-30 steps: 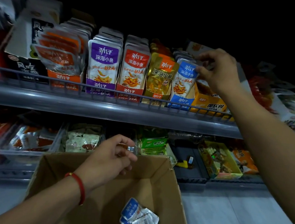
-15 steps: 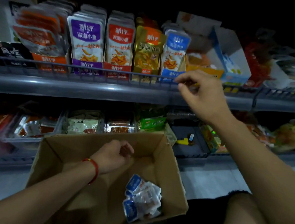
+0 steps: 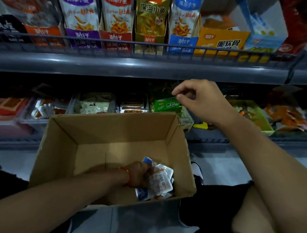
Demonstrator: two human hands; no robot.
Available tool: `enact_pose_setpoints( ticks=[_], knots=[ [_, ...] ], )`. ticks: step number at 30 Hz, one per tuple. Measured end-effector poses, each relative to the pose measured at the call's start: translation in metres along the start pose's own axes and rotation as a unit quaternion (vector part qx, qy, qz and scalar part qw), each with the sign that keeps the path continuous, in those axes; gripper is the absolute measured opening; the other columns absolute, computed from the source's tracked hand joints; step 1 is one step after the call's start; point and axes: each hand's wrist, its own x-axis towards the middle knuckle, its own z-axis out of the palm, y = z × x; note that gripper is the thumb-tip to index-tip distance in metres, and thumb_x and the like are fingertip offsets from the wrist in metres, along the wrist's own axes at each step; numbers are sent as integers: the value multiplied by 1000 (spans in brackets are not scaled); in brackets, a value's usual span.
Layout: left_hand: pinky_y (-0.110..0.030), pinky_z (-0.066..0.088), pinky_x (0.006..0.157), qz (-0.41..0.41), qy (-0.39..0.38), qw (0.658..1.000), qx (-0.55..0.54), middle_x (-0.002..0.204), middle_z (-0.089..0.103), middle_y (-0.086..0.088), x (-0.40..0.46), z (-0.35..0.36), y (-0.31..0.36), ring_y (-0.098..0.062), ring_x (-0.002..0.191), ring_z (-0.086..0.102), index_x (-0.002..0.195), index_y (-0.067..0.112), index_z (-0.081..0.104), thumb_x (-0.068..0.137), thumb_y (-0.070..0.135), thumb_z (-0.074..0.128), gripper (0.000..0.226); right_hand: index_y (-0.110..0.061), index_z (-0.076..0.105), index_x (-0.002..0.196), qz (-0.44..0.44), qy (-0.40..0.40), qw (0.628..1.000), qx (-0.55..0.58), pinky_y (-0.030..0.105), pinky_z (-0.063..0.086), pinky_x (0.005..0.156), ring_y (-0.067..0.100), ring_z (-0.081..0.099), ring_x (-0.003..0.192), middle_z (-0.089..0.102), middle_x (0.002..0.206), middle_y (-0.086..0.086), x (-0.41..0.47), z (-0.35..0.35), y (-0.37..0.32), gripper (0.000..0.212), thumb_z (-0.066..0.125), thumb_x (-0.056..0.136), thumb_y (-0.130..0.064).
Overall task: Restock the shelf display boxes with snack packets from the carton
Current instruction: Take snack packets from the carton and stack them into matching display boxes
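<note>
The last few blue-and-white snack packets (image 3: 156,181) lie bunched in the near right corner of the carton (image 3: 99,141), and the left hand (image 3: 138,176) is down among them, fingers curled round the bundle; this looks like the pick-up step of a refill. The right hand (image 3: 200,99) hovers loosely curled and empty above the carton's far rim; next, I'd say, lift the bundle clear and slot it upright into the blue display box (image 3: 182,39) on the upper shelf (image 3: 134,67).

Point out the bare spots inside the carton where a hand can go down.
Free: the carton floor along the far and left walls. Crowded: the near right corner, where the left hand grips the blue snack packets. The right hand hovers above the far rim.
</note>
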Motion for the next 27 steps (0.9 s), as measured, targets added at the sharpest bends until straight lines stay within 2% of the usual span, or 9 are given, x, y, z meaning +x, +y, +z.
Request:
enact_pose_setpoints(
  ticks=[7,9,11,14,17,20,23,26,27],
  knots=[
    [-28,53,84,50,-7,999,12,107,73,-7,8,-3,-1,-22,100,68,106,11,74,82,10,76,24,-27,74,108,5,-46,999,9,4,42,74,-10,58,85,65,97,-18,-3,6,-2,14,64,99,-23],
    [-27,54,83,88,27,996,-8,101,73,0,0,-22,-2,-16,95,68,98,15,76,81,7,76,19,-27,74,109,17,-68,997,22,11,45,76,-7,61,85,65,93,-19,-5,6,-5,14,64,100,-24],
    [-25,52,86,134,90,987,13,98,70,13,-18,-52,-2,-4,91,64,95,25,76,85,18,77,12,-27,73,111,29,-119,992,33,14,49,74,-3,64,80,65,90,-20,-8,6,-9,15,63,100,-27],
    [-16,50,78,241,248,937,50,93,70,14,-58,-102,7,3,83,62,97,30,80,85,24,79,13,-23,69,118,67,-230,967,84,28,61,75,4,71,82,71,98,-10,-12,14,-14,20,60,101,-30],
    [-21,55,74,354,336,872,30,95,74,8,-95,-137,15,-2,82,68,101,24,81,88,24,76,15,-21,60,130,140,-295,927,185,31,63,78,11,73,94,70,114,-3,-13,25,-23,29,53,104,-33],
    [-28,59,76,369,400,839,24,98,75,4,-111,-146,13,-5,87,71,102,18,80,90,19,75,14,-21,57,132,186,-279,886,320,32,61,79,18,74,97,72,116,4,-11,30,-32,29,57,104,-24],
    [-24,59,80,361,455,814,-27,98,77,3,-120,-147,13,-3,91,71,98,15,81,88,26,71,18,-18,65,127,202,-226,879,369,31,59,77,16,72,92,74,110,8,-8,33,-34,28,64,99,-17],
    [-14,55,85,350,462,815,-17,103,76,6,-126,-147,11,0,97,70,98,16,81,88,27,69,19,-16,67,123,212,-216,847,437,27,54,68,13,70,87,76,106,8,-6,33,-38,25,64,99,-17],
    [-14,55,84,328,466,820,-52,103,75,8,-127,-146,11,1,98,69,99,16,81,89,21,69,16,-14,68,121,202,-201,854,435,27,53,66,13,70,86,77,104,9,-5,32,-39,23,64,99,-17]
  ],
)
